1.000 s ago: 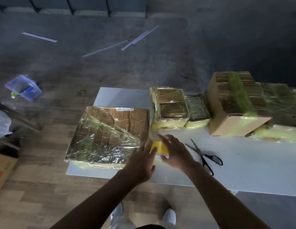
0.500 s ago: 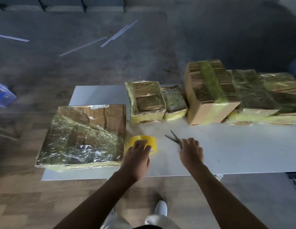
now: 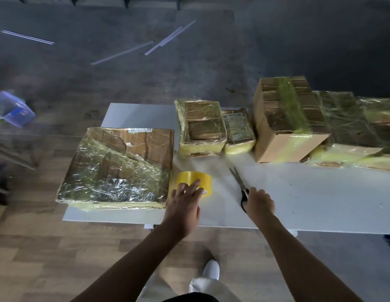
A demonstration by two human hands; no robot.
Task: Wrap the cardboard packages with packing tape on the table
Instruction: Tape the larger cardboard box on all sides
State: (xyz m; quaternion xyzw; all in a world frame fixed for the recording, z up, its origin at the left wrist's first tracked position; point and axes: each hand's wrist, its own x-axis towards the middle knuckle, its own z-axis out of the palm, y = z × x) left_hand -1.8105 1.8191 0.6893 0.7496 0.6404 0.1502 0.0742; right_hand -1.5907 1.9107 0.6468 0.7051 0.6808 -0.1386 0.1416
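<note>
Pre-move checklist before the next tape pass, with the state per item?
1. Tape in hand: the left hand rests straight fingers on top of the tape roll with no grip yet. Not ok.
2. Cutter ready: the right hand grips the scissors by the handles. Ok.
3. Blade direction: the blades point away from both hands. Ok.
4. Tape free end located: cannot tell.
5. Large flat package covered: its far part is bare cardboard. Not ok.
6. The package seated on the table: its left edge overhangs. Not ok.
</note>
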